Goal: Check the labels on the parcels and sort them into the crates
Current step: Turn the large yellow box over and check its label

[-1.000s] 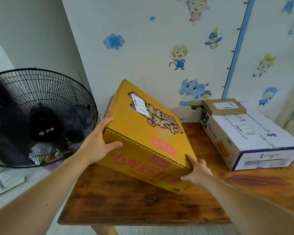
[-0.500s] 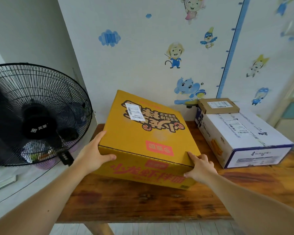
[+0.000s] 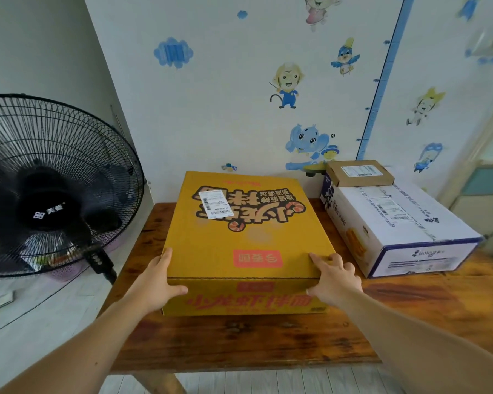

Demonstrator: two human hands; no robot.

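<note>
Yellow box (image 3: 245,237) lies flat on the wooden desk (image 3: 239,342). Its near edge faces the person and its far edge sits close to the wall. The lid and front face carry red and black printed lettering, upside down from this side. A white shipping label (image 3: 215,204) is stuck on the far-left part of the lid, over the print and slightly skewed. Its barcodes show, but the text is too small to read.

Left hand (image 3: 157,282) is at the near-left corner. The fingers lie along the left side and the thumb hooks across the front face. Right hand (image 3: 335,280) is at the near-right corner. The index finger stretches along the lid edge, the thumb is on the front face, and the other fingers bend round the right side. Both hands grip the box at its corners. Forearms are bare.

White box (image 3: 404,231) with dark blue trim stands on the desk just right of the yellow one. It is separated by a narrow gap and angled away, with a label on its top. A small brown box (image 3: 359,173) is stacked on its far end, next to the wall, with its own label facing up.

A black fan (image 3: 54,186) stands off the left edge of the desk, grille turned toward the camera. A pale purple perforated basket (image 3: 66,273) shows behind its lower rim.

The wall behind has cartoon stickers: a blue elephant (image 3: 305,143), a monkey, a bird, and a vertical blue measuring strip.
</note>
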